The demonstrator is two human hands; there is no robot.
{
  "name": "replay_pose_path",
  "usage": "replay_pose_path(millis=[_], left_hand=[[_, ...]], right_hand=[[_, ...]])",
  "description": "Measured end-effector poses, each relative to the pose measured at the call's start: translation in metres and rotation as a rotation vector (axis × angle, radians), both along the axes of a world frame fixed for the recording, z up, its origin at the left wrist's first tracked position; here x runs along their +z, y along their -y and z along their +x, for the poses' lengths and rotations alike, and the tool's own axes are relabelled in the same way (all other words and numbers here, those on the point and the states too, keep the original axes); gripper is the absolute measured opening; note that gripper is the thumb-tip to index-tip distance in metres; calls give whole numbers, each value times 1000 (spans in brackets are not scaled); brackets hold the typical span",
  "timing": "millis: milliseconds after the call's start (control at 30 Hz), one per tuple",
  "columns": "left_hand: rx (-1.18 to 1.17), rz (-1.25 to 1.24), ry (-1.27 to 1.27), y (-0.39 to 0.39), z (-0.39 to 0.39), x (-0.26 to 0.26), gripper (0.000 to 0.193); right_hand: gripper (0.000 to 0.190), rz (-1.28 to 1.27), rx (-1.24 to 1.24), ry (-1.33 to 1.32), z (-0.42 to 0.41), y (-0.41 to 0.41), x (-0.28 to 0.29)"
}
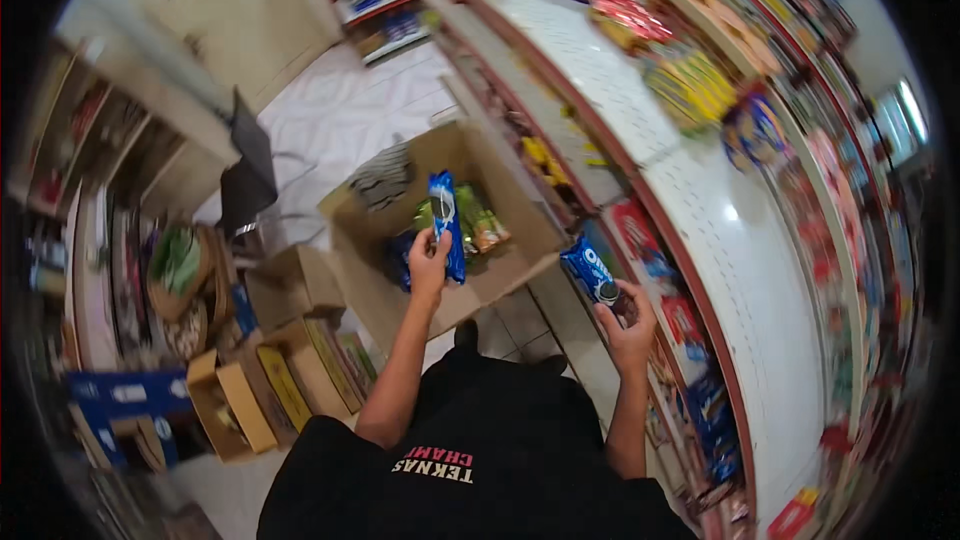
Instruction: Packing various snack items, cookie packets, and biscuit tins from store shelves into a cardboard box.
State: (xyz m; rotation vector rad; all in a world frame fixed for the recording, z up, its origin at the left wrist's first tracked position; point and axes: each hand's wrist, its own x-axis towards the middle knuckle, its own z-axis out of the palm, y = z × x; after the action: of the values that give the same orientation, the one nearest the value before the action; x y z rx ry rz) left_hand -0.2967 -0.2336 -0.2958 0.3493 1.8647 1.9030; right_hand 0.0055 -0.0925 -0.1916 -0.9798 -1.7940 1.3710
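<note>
My left hand [429,266] grips a blue Oreo cookie pack [445,217] by its side, over a large open cardboard box [525,202]. Under that pack, inside the box, lie several green packets [472,214] and an orange packet [491,232]. A dark blue pack shows partly at the box's left inner side. In my right hand [630,322] is a second blue Oreo pack [589,266], held to the right of the box, close to the lower shelves. A grey striped piece [381,176] is at the box's far left flap; its kind is unclear.
On my right runs a white metal shelf [712,217] with red edging; snack packets [690,90] sit on its top level. Smaller open cardboard boxes [292,285] stand on the floor at left, near a dark chair [247,165]. Pale floor tiles [360,105] extend beyond the box.
</note>
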Motion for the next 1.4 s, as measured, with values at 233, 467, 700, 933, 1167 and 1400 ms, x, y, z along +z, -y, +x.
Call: replay_pose_path(millis=[233, 467, 700, 933, 1167, 1400], left_hand=[[486, -689, 407, 86, -67, -216, 47], [479, -1008, 477, 62, -90, -248, 52], [408, -935, 624, 60, -125, -241, 43], [320, -3, 164, 56, -115, -53, 28], [402, -616, -689, 145, -90, -2, 55], [73, -380, -150, 158, -57, -26, 86]], right_hand=[[41, -98, 182, 312, -102, 45, -42], [40, 21, 121, 517, -123, 67, -38], [43, 26, 93, 572, -136, 68, -38], [45, 215, 380, 665, -209, 43, -84], [66, 58, 682, 968, -301, 52, -246], [73, -121, 583, 944, -341, 105, -288]])
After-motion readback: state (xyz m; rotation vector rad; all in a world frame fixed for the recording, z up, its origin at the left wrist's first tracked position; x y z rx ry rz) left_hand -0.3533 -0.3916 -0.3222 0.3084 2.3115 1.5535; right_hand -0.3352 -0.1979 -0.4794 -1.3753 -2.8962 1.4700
